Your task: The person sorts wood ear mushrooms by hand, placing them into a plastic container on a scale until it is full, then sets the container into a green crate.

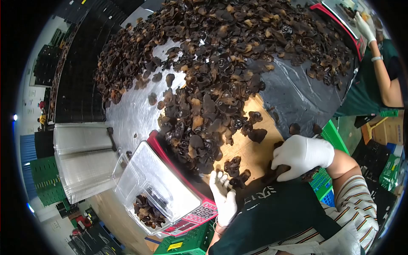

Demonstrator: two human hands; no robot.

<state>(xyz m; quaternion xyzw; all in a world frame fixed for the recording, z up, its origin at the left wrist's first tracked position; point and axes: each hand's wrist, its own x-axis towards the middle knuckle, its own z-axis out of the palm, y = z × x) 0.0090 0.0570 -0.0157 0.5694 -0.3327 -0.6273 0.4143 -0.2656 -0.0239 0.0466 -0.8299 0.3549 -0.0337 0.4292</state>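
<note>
My right hand (302,156), in a white glove, is curled with its thumb and fingers around a dark wood ear mushroom (280,170) at the table's near edge. My left hand (223,196), also gloved in white, is beside the scale with its fingers loosely bent and apart. Close to its fingertips lie a few loose wood ear mushrooms (232,166); whether it touches one is hard to tell. A red and white digital scale (170,180) stands to the left, bearing a clear plastic clamshell box (142,170) with wood ear mushrooms (148,211) in it.
A large heap of wood ear mushrooms (225,51) spreads over the table. Stacked clear plastic boxes (87,157) stand left of the scale. Green crates (193,242) sit below the edge. At the upper right, a co-worker's gloved hand (365,26) is by another red scale (340,23).
</note>
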